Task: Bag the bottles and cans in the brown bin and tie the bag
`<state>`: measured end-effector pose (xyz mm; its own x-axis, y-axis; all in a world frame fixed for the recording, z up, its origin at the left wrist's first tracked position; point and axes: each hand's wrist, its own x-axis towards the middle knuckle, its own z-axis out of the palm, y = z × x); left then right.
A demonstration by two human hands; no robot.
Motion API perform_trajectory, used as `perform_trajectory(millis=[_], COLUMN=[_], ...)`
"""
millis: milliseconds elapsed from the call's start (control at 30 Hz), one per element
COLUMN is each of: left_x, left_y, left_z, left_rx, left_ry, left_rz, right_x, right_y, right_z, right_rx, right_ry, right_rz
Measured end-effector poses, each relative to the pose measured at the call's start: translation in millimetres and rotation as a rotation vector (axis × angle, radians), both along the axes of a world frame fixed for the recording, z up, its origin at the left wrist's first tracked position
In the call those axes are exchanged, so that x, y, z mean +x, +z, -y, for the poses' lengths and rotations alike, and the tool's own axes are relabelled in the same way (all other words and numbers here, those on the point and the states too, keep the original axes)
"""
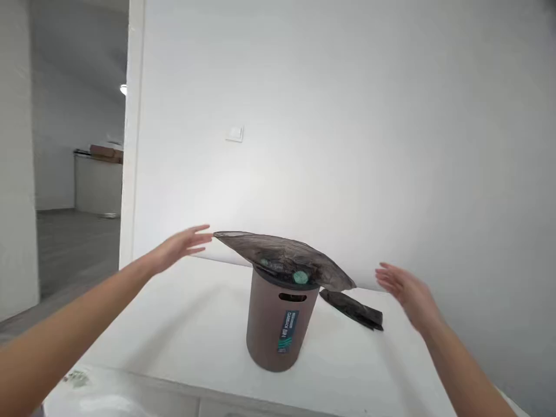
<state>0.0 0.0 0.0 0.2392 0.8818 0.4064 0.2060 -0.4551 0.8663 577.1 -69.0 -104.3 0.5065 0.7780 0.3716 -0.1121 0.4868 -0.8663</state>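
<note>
A brown garbage bin (278, 324) with a blue-green label stands upright on the white table. Spread wide over its mouth is a thin dark plastic bag (282, 252), its edges reaching out to both sides. Something green and round shows in the bin's opening through the bag. My left hand (185, 244), fingers apart, is at the bag's left tip and holds nothing. Off to the right of the bag, my right hand (403, 289) is raised with its fingers stretched out, also without anything in it. A folded black bag (354, 308) lies right of the bin.
The white table (195, 324) stands against a white wall with a light switch (235, 134). At the left, a doorway opens to another room with boxes (106, 153) on a white unit.
</note>
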Motion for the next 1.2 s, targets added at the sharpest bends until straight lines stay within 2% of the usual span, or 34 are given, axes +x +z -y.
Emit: perform_trajectory(millis=[67, 133, 200, 267, 300, 367, 500, 600, 667, 733, 800, 933, 1200], left_x=[6.8, 19.8, 40.9, 67.7, 81.8, 108.6, 148.2, 166.1, 174.1, 179.3, 181.4, 174.3, 151.4], left_y=[-30.9, -54.5, -66.8, -67.7, -64.8, -55.1, -32.6, -17.4, -6.8, 4.2, 13.8, 19.5, 5.4], left_z=[9.7, 18.5, 25.2, 28.8, 29.6, 30.0, 30.2, 25.8, 18.7, 10.0, 2.3, -4.7, -0.8], left_rx=[-0.063, -0.097, -0.113, -0.062, -0.019, 0.051, -0.012, -0.127, -0.207, -0.255, -0.257, -0.259, -0.312], left_ry=[-0.051, -0.105, -0.164, -0.22, -0.239, -0.265, -0.237, -0.112, -0.043, -0.024, -0.077, -0.231, -0.23], left_rz=[-0.062, -0.101, -0.123, -0.097, -0.063, 0.046, 0.398, 0.634, 0.717, 0.758, 0.797, 0.919, 1.015], right_x=[-16.8, -36.4, -59.1, -83.4, -95.4, -117.9, -153.2, -168.5, -173.4, -175.1, -174.7, -168.0, -147.8], right_y=[-34.4, -65.2, -87.6, -96.0, -94.1, -79.1, -25.9, 10.6, 30.2, 46.5, 58.8, 67.2, 55.5], right_z=[5.4, 8.9, 8.9, 3.8, -0.6, -11.1, -26.8, -29.8, -30.6, -31.9, -33.1, -32.6, -27.8], right_rx=[-0.058, -0.11, -0.156, -0.167, -0.153, -0.087, 0.081, 0.171, 0.227, 0.28, 0.313, 0.281, 0.235], right_ry=[0.114, 0.223, 0.334, 0.424, 0.451, 0.439, 0.317, 0.212, 0.165, 0.173, 0.201, 0.208, 0.241], right_rz=[-0.018, -0.046, -0.084, -0.116, -0.129, -0.158, -0.29, -0.439, -0.539, -0.626, -0.691, -0.726, -0.643])
